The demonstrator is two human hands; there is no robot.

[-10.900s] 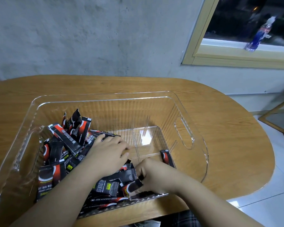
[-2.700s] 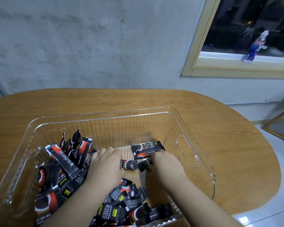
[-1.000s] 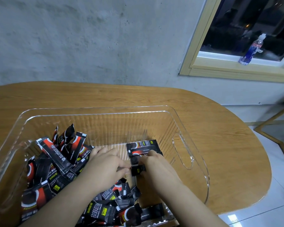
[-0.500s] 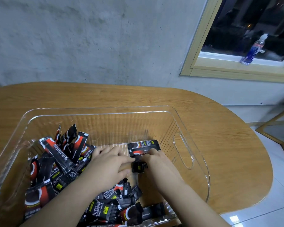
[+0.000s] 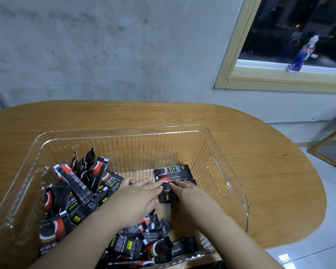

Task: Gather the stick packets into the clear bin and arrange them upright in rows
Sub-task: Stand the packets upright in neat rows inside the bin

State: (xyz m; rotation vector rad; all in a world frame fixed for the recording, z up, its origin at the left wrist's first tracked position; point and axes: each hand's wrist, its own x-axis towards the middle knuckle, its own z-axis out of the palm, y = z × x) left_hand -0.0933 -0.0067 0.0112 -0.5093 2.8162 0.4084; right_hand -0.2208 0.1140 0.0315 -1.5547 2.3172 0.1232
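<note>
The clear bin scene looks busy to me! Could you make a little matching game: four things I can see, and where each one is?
Things:
1. clear bin
2. plastic bottle
3. loose packet pile
4. neat packets

Places:
A. on the window ledge
B. left half of the bin
C. on the wooden table
D. bin's right part, at both hands' fingertips

Pairs: 1-C, 2-A, 3-B, 4-D
</note>
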